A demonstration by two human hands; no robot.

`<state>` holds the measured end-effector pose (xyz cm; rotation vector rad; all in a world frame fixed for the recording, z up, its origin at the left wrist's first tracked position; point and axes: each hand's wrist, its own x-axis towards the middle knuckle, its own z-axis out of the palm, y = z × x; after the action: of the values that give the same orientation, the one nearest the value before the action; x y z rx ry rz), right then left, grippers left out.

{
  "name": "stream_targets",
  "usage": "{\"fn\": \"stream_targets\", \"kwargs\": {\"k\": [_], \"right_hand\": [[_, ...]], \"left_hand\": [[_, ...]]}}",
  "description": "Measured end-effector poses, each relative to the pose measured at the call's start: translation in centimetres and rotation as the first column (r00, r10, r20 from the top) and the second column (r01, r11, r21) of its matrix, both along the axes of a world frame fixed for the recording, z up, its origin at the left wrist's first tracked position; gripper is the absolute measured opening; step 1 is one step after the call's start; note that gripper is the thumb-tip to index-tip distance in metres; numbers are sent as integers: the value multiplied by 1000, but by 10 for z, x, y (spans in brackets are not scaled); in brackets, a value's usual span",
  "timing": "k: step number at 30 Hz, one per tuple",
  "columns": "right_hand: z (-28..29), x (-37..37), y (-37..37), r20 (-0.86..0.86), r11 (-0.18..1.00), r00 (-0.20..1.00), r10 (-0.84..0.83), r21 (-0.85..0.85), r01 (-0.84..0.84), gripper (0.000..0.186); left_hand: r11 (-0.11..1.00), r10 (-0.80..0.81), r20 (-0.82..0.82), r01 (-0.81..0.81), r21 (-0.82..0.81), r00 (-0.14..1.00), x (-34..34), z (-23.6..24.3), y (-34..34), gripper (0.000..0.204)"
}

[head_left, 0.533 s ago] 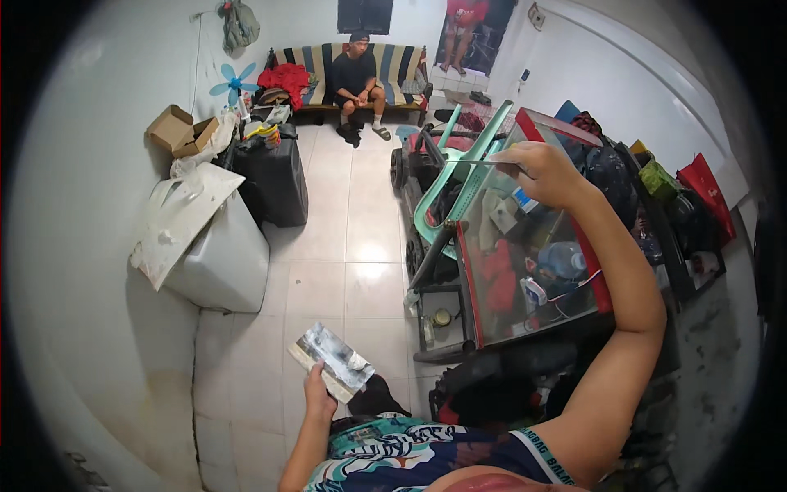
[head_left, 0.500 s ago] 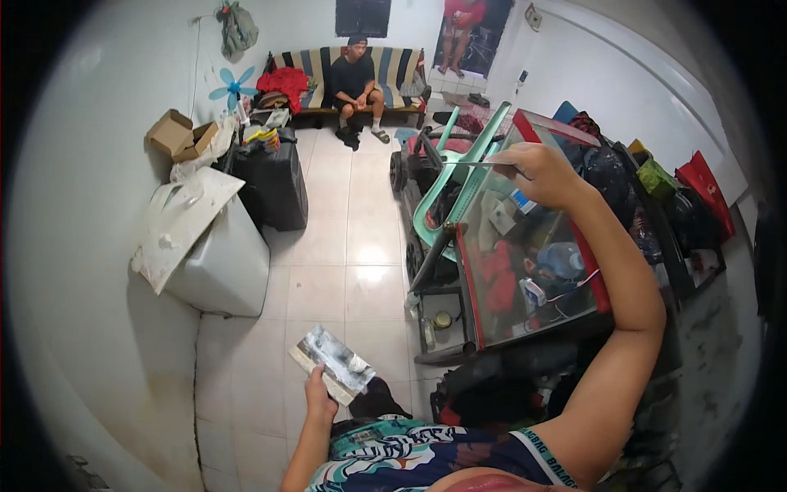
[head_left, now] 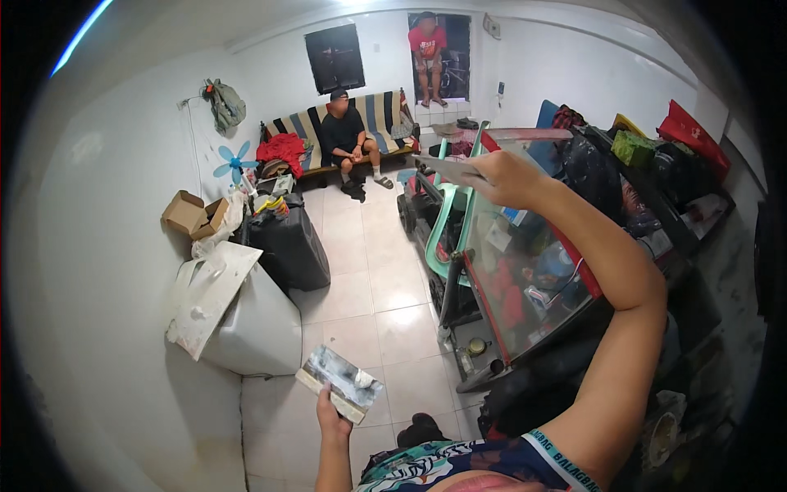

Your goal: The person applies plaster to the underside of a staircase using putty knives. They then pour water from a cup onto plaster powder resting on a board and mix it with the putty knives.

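Observation:
My left hand grips a flat, metal-faced rectangular tool with a pale strip along one edge, smeared with whitish material, low in the middle of the view above the floor. My right hand is raised at right, closed on a flat, thin blade that points leftward, held nearly level. Behind and below that hand are a glass case with a red frame and mixed items inside, and a mint-green plastic chair.
A white box-like bin under a board, a black case and cardboard box line the left wall. Piled bags stand right. A person sits on a striped sofa; another person is in the doorway.
The view has tilted upward, showing more upper wall. My right hand has shifted slightly left in the picture, its blade showing more flat face. The doorway person's head is now visible.

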<state>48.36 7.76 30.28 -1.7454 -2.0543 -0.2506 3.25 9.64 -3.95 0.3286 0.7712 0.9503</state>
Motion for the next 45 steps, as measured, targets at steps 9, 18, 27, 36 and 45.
{"fn": "stream_targets", "kwargs": {"k": [9, 18, 27, 36, 45], "right_hand": [[4, -6, 9, 74, 999, 997, -3, -48, 7, 25], [1, -11, 15, 56, 999, 998, -1, -47, 4, 18], [-5, 1, 15, 25, 997, 1000, 1, -80, 1, 20], [-5, -2, 16, 81, 998, 994, 66, -1, -67, 12], [-3, 2, 15, 135, 998, 991, -16, -60, 24, 25]], "left_hand": [[990, -17, 41, 22, -140, 999, 13, -21, -40, 45], [958, -51, 19, 54, -280, 999, 22, -30, -59, 42], [982, -16, -6, 15, -186, 1000, 29, -20, -56, 38], [983, -100, -62, 89, -160, 993, 27, -9, -58, 36], [992, -36, -31, 32, -124, 999, 22, -14, -55, 37]]}}
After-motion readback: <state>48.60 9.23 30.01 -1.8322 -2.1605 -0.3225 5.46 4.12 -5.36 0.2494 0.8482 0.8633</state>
